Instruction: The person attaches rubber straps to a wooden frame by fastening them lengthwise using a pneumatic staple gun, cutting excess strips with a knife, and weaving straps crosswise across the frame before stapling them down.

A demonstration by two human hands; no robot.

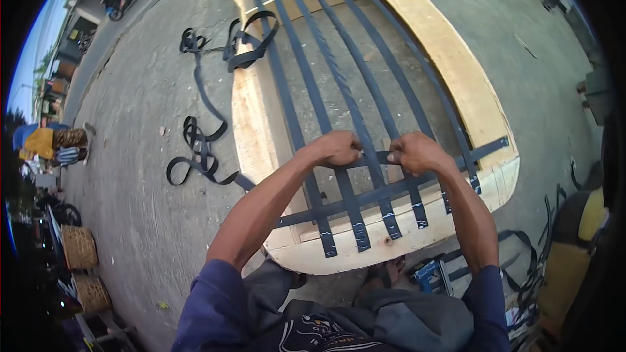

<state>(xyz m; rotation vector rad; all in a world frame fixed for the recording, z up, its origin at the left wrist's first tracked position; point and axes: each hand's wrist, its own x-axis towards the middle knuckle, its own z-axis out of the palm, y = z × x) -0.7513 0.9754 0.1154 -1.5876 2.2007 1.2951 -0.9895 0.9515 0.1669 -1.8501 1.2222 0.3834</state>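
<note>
Head view: both hands, left hand (338,148) and right hand (415,152), pinch one flat dark strap (375,156) crossing long straps on a pale wooden frame (456,71), lying on grey outdoor concrete ground (143,208).

Dark blue sleeves, grey trousers, sandals.
Sleeves pushed up above both elbows, forearms bare down to left hand (336,148) and right hand (417,154); pale printed graphic across dark shirt front; no gloves.
</note>
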